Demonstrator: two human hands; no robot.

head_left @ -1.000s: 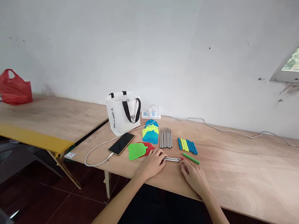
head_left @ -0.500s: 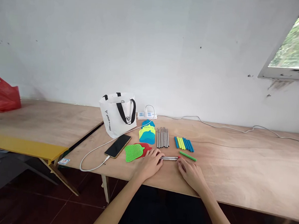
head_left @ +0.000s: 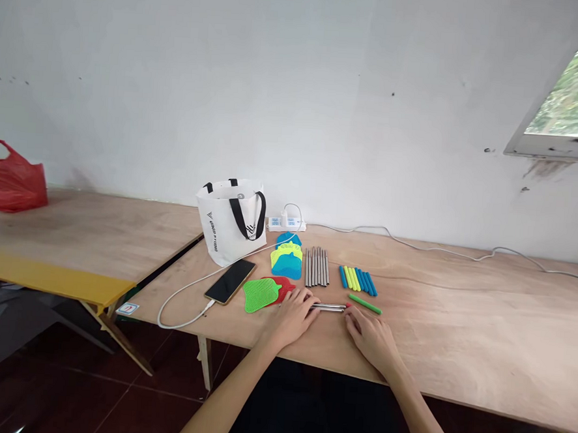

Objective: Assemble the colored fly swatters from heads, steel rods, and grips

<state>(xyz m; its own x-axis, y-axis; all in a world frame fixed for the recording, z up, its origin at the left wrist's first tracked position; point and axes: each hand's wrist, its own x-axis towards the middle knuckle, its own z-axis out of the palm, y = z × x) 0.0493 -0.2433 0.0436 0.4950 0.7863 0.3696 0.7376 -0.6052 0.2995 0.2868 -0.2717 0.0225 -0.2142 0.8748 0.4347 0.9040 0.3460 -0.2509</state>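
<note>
My left hand (head_left: 290,318) rests on the wooden table (head_left: 458,338), its fingers curled over one end of a thin metal rod (head_left: 330,307). My right hand (head_left: 370,336) lies flat at the rod's other end, fingertips touching a small red tip there. A green fly-swatter head (head_left: 257,294) and a red one (head_left: 283,285) lie just left of my left hand. A loose green handle (head_left: 364,305) sits just beyond my right hand.
Behind the hands lie a row of grey metal rods (head_left: 317,267), blue and yellow handles (head_left: 358,279), and stacked swatter heads (head_left: 287,261). A phone (head_left: 229,281) on a white cable, a white tote bag (head_left: 231,221), a power strip (head_left: 286,223) and a red plastic bag (head_left: 10,178) are further off.
Only the camera has shifted slightly. Both hands stay at the ends of the metal rod.
</note>
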